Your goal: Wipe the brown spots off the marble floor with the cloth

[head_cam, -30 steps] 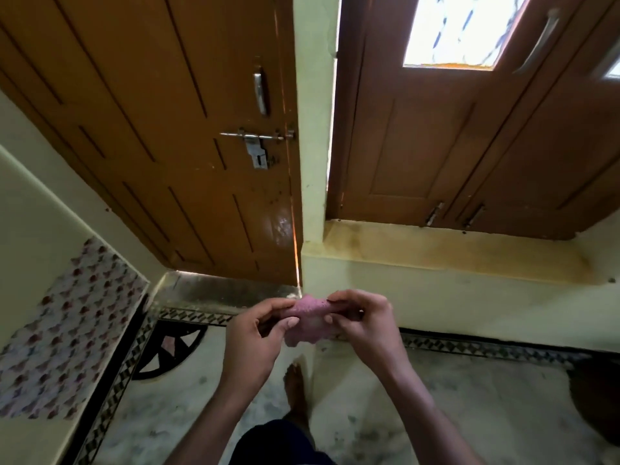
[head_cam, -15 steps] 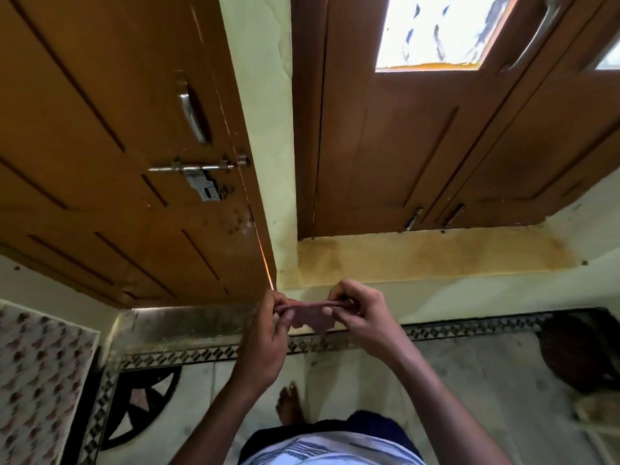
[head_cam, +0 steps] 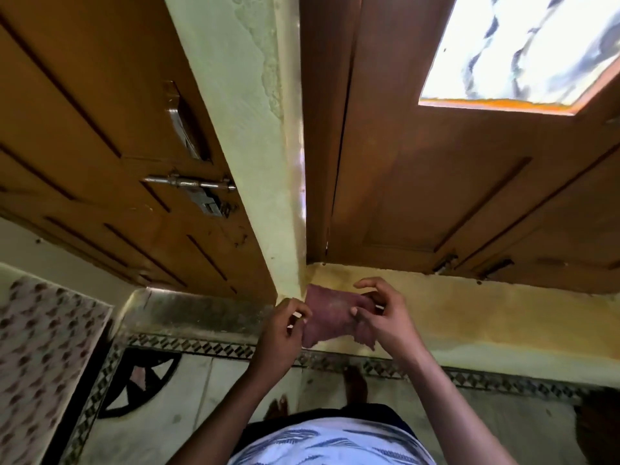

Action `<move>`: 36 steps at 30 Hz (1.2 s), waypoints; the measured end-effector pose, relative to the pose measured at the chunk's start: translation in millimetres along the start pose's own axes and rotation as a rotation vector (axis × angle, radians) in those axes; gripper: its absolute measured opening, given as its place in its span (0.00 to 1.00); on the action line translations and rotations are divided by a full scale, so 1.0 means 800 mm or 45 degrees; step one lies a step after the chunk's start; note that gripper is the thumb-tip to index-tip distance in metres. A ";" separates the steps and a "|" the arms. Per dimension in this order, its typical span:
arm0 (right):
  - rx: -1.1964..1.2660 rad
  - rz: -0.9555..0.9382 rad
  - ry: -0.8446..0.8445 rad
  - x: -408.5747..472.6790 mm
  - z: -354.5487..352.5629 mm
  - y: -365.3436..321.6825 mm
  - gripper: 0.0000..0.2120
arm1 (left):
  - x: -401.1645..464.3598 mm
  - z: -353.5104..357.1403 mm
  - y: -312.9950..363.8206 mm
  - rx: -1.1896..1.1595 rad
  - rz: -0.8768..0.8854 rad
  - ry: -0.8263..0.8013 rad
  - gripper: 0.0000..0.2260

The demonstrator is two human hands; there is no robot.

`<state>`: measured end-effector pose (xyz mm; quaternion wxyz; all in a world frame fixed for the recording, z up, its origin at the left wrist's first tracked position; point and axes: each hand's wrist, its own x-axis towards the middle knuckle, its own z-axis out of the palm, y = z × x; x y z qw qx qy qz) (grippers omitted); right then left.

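A small purple-pink cloth (head_cam: 330, 315) hangs spread out between my two hands, at chest height in front of the wall. My left hand (head_cam: 283, 333) pinches its left edge. My right hand (head_cam: 379, 317) holds its right side with thumb and fingertips, the other fingers raised. The marble floor (head_cam: 208, 391) lies below, pale with faint marks and a patterned black border. My bare feet (head_cam: 355, 384) stand on it. Brown spots are too faint to pick out.
A brown wooden door (head_cam: 100, 162) with a metal bolt (head_cam: 191, 184) stands at the left. A window with wooden shutters (head_cam: 469, 179) rises above a yellowed sill (head_cam: 486, 307). A patterned tiled wall (head_cam: 43, 347) flanks the left. A dark object (head_cam: 600, 427) sits at the right edge.
The cloth, bunched and narrow between my hands before, is now opened out flat. The view has tilted further up the door and window, and my hands have shifted slightly right.
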<state>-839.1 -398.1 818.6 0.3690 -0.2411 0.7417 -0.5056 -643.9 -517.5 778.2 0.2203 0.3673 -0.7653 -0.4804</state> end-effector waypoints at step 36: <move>-0.685 -0.239 -0.639 0.253 0.006 0.188 0.18 | 0.094 0.181 -0.103 0.133 -0.647 0.116 0.18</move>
